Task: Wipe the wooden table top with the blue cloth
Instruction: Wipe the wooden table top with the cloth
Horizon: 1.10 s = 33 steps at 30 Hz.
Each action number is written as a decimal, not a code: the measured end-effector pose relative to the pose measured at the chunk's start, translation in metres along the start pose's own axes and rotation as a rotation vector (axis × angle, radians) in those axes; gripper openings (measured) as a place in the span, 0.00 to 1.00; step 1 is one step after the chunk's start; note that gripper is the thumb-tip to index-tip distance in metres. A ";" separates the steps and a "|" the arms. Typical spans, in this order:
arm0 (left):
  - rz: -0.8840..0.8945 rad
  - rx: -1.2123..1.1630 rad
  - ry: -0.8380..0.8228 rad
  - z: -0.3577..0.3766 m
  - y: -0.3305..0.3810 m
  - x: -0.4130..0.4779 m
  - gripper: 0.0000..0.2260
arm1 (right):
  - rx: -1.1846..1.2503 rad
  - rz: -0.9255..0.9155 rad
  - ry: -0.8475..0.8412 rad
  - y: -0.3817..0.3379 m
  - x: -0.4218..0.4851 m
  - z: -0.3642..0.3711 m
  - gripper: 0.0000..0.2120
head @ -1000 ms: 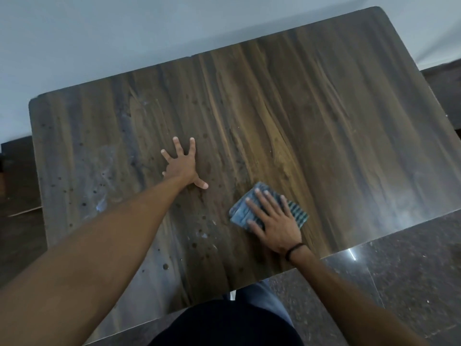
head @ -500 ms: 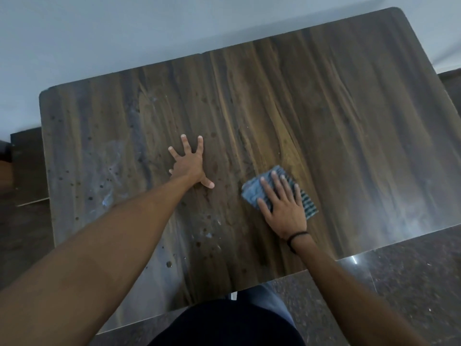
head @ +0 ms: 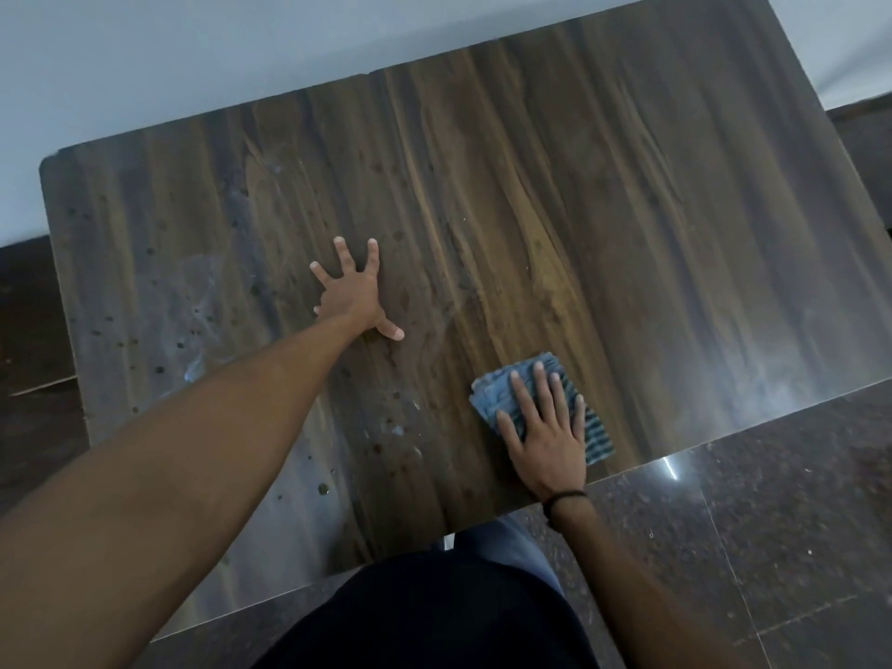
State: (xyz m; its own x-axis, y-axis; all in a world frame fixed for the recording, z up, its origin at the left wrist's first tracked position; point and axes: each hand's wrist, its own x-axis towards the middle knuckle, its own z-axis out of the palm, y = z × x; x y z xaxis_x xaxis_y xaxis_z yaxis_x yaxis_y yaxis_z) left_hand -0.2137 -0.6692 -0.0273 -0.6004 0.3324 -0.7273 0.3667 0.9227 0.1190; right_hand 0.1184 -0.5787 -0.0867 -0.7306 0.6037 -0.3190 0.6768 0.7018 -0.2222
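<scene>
Blue cloth (head: pixel 492 395) is looking soft and light; the right hand (head: pixel 550 441) is pressing flat on its middle, left hand (head: pixel 352 296) resting open on the worktop (head: pixel 675 234).

a pale wall (head: pixel 193 50) fills the top; glossy, dark speckled floor tiles (head: pixel 796 523) lie at lower right.

The left arm (head: pixel 202 441) stretches far forward, the left grip (head: pixel 355 294) palm down with fingers splayed wide, while the right arm (head: pixel 622 567) reaches less far, the right grip (head: pixel 545 429) flat, fingers straight and slightly apart.
</scene>
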 end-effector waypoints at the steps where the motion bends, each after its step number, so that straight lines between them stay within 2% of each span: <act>1: 0.002 0.000 -0.001 0.000 -0.001 0.000 0.68 | 0.038 0.116 0.024 -0.016 0.003 0.003 0.30; 3: 0.010 0.006 0.000 0.000 -0.002 0.000 0.68 | 0.060 0.159 0.031 -0.039 0.001 0.010 0.30; 7: 0.025 0.021 0.023 0.002 -0.004 -0.001 0.68 | -0.105 -0.290 -0.027 0.008 -0.038 0.016 0.30; 8: 0.024 0.021 0.025 0.002 -0.004 -0.001 0.68 | -0.101 -0.293 -0.032 0.025 -0.045 0.013 0.30; 10: 0.027 0.020 0.021 0.002 -0.004 -0.001 0.68 | -0.023 -0.056 -0.021 0.039 -0.048 0.011 0.30; 12: 0.027 0.020 0.016 0.001 -0.003 -0.001 0.68 | 0.061 0.255 0.031 0.017 -0.044 0.017 0.30; 14: 0.023 0.020 0.018 0.001 -0.004 -0.001 0.68 | 0.092 0.356 0.091 -0.022 -0.039 0.023 0.30; 18: 0.023 0.015 0.024 0.002 -0.002 -0.002 0.68 | 0.060 0.092 0.082 -0.044 -0.001 0.017 0.30; 19: 0.020 0.017 0.024 0.002 -0.002 -0.002 0.68 | 0.071 0.083 0.092 -0.046 0.018 0.010 0.30; 22: 0.021 0.028 0.019 0.001 -0.003 -0.003 0.68 | 0.186 0.290 0.104 -0.064 0.065 -0.006 0.30; 23: 0.025 0.029 0.017 0.001 -0.003 -0.002 0.68 | 0.190 0.300 0.095 -0.070 0.069 -0.008 0.30; 24: 0.028 0.029 0.015 0.001 -0.003 -0.002 0.68 | 0.156 0.227 0.067 -0.072 0.065 -0.007 0.30; 27: 0.021 0.029 0.026 0.002 -0.004 -0.001 0.68 | -0.039 -0.231 -0.066 -0.035 0.039 -0.011 0.29; 29: 0.024 0.017 0.020 0.002 -0.004 -0.001 0.68 | -0.098 -0.347 -0.084 -0.002 0.038 -0.019 0.29; 33: 0.009 0.005 0.005 0.000 0.000 -0.002 0.67 | -0.026 -0.108 -0.008 -0.015 0.077 -0.027 0.29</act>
State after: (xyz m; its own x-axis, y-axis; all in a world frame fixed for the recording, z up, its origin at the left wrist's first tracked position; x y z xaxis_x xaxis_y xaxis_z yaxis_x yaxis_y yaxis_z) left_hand -0.2129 -0.6701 -0.0261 -0.6003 0.3415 -0.7232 0.3752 0.9188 0.1224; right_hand 0.0499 -0.5329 -0.0829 -0.7985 0.5208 -0.3019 0.5913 0.7724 -0.2316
